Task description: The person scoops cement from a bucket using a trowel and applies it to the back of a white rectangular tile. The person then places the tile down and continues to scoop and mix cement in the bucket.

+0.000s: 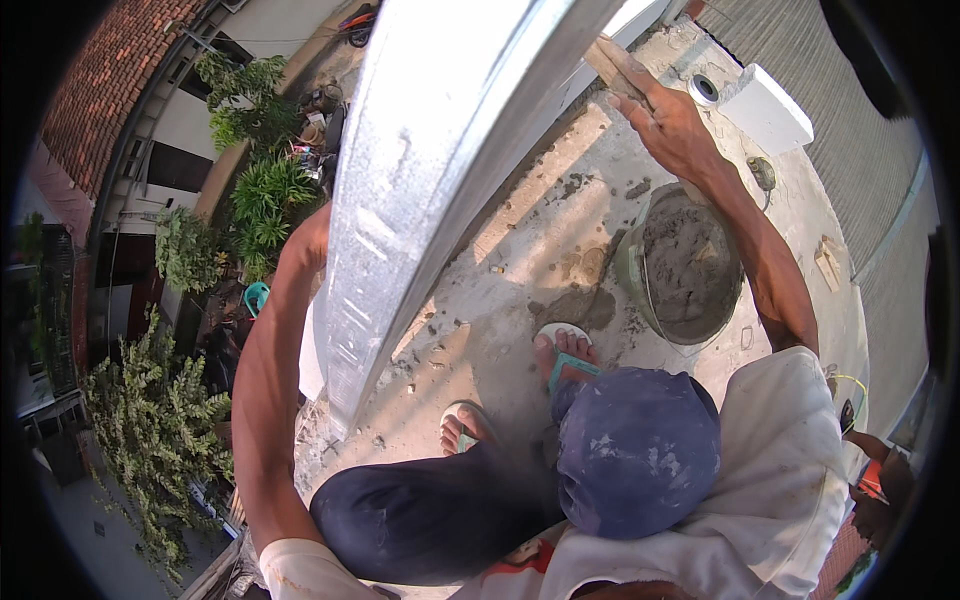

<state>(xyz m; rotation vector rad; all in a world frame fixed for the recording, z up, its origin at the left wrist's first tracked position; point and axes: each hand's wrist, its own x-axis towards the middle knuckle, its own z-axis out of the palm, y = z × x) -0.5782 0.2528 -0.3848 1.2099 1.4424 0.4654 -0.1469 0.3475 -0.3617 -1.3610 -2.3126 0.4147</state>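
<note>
A broad, pale metal-looking profile (400,200) slants through the middle, large and close, from the top edge down to the ground. My left arm (270,380) reaches up along its left side, and that hand is hidden behind the profile. At the upper right my right hand (665,125) is up against the profile's far side. Its fingers are closed on a narrow tan piece (612,68) that looks like wood, partly hidden. Below my right forearm stands a bucket (632,270) of wet grey mortar (690,265).
My sandalled feet (565,350) rest on a rough concrete slab (470,370) with mortar splashes. A white block (770,110), a white roll (703,90) and a small wood offcut (828,265) lie right. Corrugated roofing (800,40) borders the slab. Plants (270,200) and houses lie left.
</note>
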